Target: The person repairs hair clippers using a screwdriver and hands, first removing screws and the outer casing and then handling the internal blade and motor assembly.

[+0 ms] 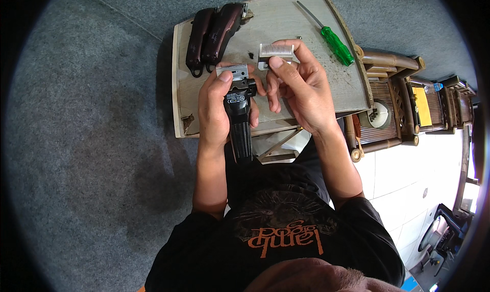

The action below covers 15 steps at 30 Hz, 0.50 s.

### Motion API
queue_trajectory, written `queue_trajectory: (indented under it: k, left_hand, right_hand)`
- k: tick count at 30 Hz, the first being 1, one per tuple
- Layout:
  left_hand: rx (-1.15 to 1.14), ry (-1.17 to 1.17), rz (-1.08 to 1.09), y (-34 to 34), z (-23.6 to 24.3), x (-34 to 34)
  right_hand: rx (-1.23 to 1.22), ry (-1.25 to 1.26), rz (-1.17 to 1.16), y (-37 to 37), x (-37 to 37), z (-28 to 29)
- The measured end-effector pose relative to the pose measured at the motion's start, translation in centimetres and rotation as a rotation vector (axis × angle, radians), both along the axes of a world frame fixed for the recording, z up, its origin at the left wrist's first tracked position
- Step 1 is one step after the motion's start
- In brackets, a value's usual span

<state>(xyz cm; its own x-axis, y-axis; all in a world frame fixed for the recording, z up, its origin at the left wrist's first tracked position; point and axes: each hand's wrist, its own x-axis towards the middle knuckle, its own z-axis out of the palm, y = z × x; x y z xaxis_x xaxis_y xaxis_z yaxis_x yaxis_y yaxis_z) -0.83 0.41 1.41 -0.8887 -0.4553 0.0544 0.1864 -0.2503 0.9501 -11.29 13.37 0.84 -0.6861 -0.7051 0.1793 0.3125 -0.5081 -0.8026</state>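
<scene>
My left hand (213, 100) is wrapped round a black hair clipper (239, 118), its ribbed body pointing down toward me. The thumb presses near a flat metal plate (232, 72) at the clipper's head. To its right, my right hand (306, 88) pinches a toothed metal clipper blade (275, 51) between thumb and forefinger, teeth facing away from me. Blade and clipper are apart, both held above a small wooden table (275, 16). The remaining right fingers curl below the blade, near the clipper's head.
Two dark maroon casings (213, 37) lie side by side at the table's far left. A screwdriver (334, 42) with a green handle rests at the far right, near scattered hair bits. Bamboo furniture (393, 62) stands to the right, holding a round white container (378, 114) and a yellow item (421, 105).
</scene>
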Motion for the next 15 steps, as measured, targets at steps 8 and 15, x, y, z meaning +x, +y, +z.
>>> queue_trajectory:
  k: [8, 15]
  left_hand:
    - [-0.008, 0.003, -0.004, 0.08, 0.07, -0.07]
    - [0.006, 0.035, -0.027, -0.13, 0.00, 0.03]
  right_hand:
    - [0.013, 0.019, 0.001, 0.05, 0.05, 0.03]
    - [0.031, 0.042, 0.001, 0.09, 0.05, 0.14]
